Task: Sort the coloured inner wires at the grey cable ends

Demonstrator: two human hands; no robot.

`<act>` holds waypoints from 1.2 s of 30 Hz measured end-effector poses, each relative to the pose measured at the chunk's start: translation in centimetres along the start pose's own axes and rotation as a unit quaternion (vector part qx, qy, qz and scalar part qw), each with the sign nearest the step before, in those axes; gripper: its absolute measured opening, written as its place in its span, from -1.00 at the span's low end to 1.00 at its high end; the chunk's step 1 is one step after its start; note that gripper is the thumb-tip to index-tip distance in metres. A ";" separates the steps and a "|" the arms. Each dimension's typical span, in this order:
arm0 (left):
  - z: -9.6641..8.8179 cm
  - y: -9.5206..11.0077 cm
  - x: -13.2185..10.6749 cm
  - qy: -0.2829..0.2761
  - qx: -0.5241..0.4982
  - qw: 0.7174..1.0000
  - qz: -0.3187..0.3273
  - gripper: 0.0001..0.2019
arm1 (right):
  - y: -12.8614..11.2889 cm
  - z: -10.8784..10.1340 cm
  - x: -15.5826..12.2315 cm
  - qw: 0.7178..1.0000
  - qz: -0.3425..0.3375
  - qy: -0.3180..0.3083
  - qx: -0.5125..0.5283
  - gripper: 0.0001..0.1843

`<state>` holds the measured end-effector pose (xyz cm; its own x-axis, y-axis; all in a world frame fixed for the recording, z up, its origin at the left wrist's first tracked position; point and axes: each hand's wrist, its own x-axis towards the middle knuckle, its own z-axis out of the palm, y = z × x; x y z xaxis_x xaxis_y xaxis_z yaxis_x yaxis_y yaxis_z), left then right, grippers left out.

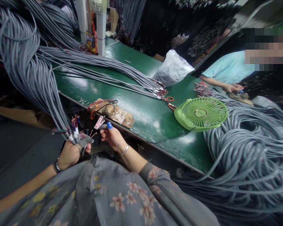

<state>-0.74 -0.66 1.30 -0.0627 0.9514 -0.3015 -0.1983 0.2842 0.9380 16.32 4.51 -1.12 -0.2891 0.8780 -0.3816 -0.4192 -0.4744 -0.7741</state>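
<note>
Far left, a thick bundle of grey cables [25, 59] drapes down past the near edge of the green bench [141, 122] toward the person's lap; its lower ends, with coloured wires [75, 121] fanning out above white bands, stand upright in the left hand [69, 153], which is closed around them; a dark bracelet [57, 165] circles that wrist; just beside, a pink clip [99, 121] lies near the curled fingers of the right hand [114, 139], its thumb tipped with a blue cover [109, 125]; whether this hand grips anything cannot be told; behind it, a taped cardboard block [119, 116] rests along the bench edge; farther right come a translucent plastic bag [173, 69], a green fan [201, 113] and a large heap of looped cable [245, 150], beyond which sits a co-worker in a pale blue top [231, 67].
</note>
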 end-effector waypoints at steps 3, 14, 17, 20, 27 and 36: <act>0.1 0.7 0.2 -0.037 -0.008 0.999 0.013 -0.59 | -0.6 0.1 0.8 0.999 0.006 -0.036 -0.021 -0.42; 0.6 2.3 2.0 -0.130 0.003 0.990 -0.056 -0.53 | 1.1 1.3 2.3 0.985 -0.147 0.046 -0.076 -0.30; 0.8 2.0 2.2 -0.134 0.013 0.989 -0.056 -0.54 | 0.8 1.6 2.4 0.997 -0.070 -0.022 -0.007 -0.31; 0.9 1.8 2.2 -0.128 0.023 0.990 -0.056 -0.56 | 0.4 2.0 2.5 0.997 -0.020 -0.050 0.059 -0.36; 1.0 1.7 2.1 -0.114 0.011 0.992 -0.060 -0.60 | 0.5 2.4 2.7 0.996 -0.024 -0.013 0.084 -0.44; 0.9 1.2 2.0 -0.100 0.013 0.994 -0.042 -0.60 | 0.3 2.1 2.4 0.996 0.025 -0.030 0.079 -0.42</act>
<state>-0.18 1.66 2.03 0.1496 0.9279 -0.3414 -0.1684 0.3642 0.9160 13.69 6.37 -1.21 -0.3628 0.8495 -0.3830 -0.5318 -0.5262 -0.6635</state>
